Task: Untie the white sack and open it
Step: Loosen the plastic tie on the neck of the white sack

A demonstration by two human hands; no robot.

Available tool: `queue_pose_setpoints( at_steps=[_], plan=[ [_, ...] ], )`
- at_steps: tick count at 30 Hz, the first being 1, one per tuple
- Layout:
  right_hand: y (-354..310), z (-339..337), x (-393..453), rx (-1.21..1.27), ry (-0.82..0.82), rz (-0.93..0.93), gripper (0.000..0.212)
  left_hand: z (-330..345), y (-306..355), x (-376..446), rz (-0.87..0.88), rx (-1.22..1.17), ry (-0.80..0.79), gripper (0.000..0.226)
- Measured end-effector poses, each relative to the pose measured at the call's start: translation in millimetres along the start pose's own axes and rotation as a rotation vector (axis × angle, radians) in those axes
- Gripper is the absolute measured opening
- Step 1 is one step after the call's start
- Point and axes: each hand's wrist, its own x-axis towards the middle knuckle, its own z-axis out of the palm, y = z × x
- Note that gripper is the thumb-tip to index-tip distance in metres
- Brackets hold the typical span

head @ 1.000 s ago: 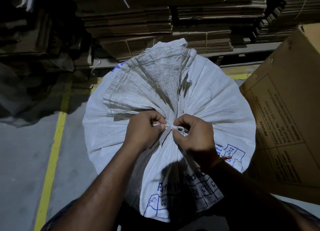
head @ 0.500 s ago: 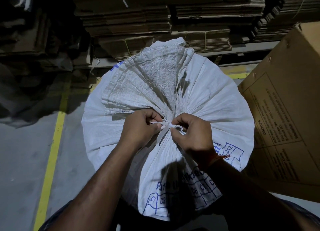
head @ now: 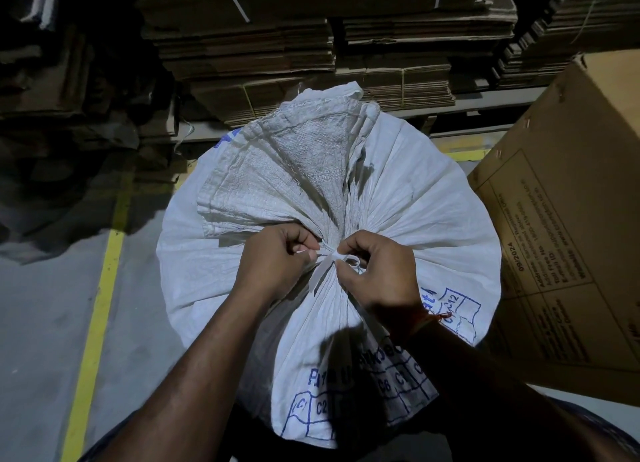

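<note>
L hand & R hand pinching tie, white sack neck btwn them, still knotted

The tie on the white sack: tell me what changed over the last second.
Very little. Both hands kept pinching the white tie at the gathered neck of the white sack: the left hand on its left end, the right hand at the small loop. The fingers shifted only slightly. The knot is not undone, the neck stays bunched shut, and the cardboard box has not moved.

Bare forearms, red-orange thread on right wrist
</note>
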Motion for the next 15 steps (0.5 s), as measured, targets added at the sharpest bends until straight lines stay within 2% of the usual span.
queue_pose_setpoints(
  at_steps=[15],
  plan=[
    [0.4,0.7,-0.2,-0.004,0.003,-0.011,0.007,3.9,0.7,0.2,-0.011,-0.028,-0.005,0.012]
  ],
)
